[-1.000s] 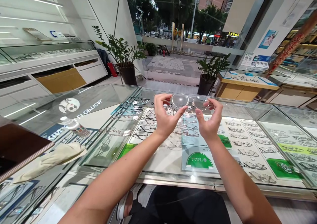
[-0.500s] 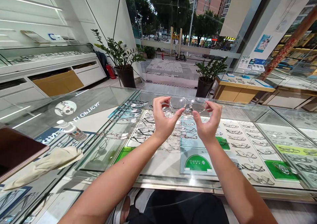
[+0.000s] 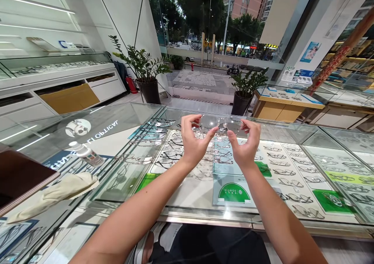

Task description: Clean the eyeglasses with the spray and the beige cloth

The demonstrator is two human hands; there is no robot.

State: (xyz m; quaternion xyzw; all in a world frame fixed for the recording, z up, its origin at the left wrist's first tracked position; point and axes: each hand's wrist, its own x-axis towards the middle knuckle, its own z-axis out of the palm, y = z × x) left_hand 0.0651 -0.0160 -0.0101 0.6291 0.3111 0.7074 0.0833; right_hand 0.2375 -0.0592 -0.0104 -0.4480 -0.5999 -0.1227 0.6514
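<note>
A pair of thin-rimmed eyeglasses (image 3: pixel 210 121) with clear round lenses is held up above the glass display case (image 3: pixel 189 198). My left hand (image 3: pixel 195 139) pinches its left side, thumb near the bridge and fingers at the outer edge. On the other side, my right hand (image 3: pixel 246 141) grips the right lens end in the same manner. Both hands are closed on the frame, and the temples are hard to make out. Left of my arms, a white spray bottle (image 3: pixel 87 154) lies tilted on the glass beside a crumpled beige cloth (image 3: pixel 55 194).
Rows of eyeglass frames (image 3: pixel 284 172) fill the case beneath my hands. More glasses (image 3: pixel 136 159) rest on its left part. A dark brown board-like object (image 3: pixel 23 178) juts in at the left edge. Potted plants (image 3: pixel 149 88) stand beyond the counter, before the glass front.
The eyeglasses tilt slightly, and my right hand shifts a little to the left. Otherwise my hands stay nearly in place. A motorbike outside has moved right.
</note>
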